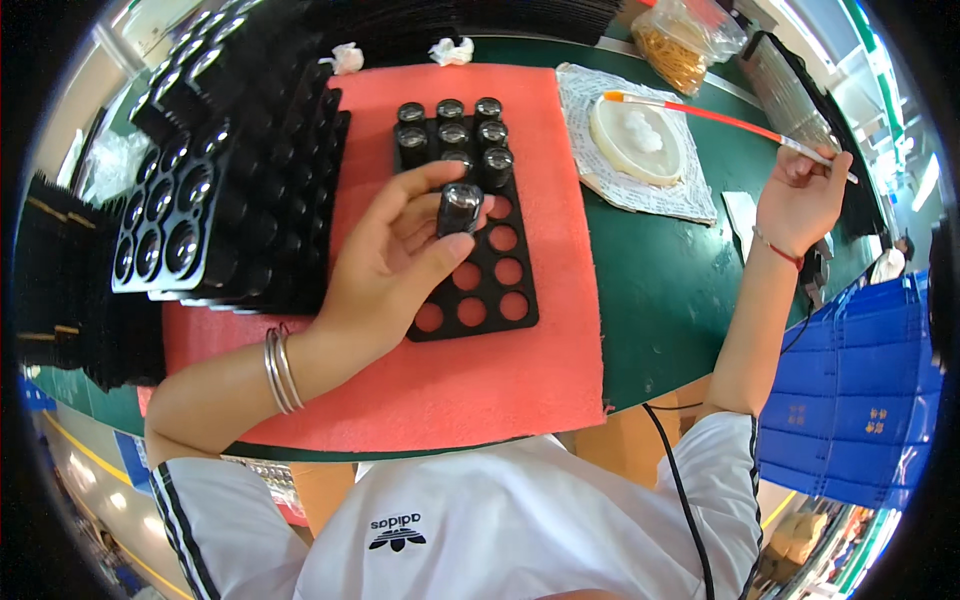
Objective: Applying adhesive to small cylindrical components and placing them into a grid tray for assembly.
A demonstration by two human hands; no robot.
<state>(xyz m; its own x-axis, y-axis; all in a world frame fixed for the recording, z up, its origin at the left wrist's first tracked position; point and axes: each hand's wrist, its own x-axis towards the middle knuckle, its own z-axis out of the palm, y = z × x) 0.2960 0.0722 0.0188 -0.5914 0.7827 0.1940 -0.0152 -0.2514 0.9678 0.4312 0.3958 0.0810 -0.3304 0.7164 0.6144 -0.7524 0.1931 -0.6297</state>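
The left hand's (375,262) grip pinches one black cylinder (460,210) over the tray (491,312), where eight more show; the right hand's (803,200) holds one brush (722,118). Lettering marks the shirt (500,525) and the tabletop's (650,300) paper (702,207).

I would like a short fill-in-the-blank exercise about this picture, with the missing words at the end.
1. The paintbrush in the right hand points its bristles toward the picture's ____ side.
2. The left hand holds a small cylinder coloured ____.
3. The bangles on the left wrist are ____ in colour.
4. The openings in the flat tray are ____ in shape.

Missing words: left; black; silver; round.
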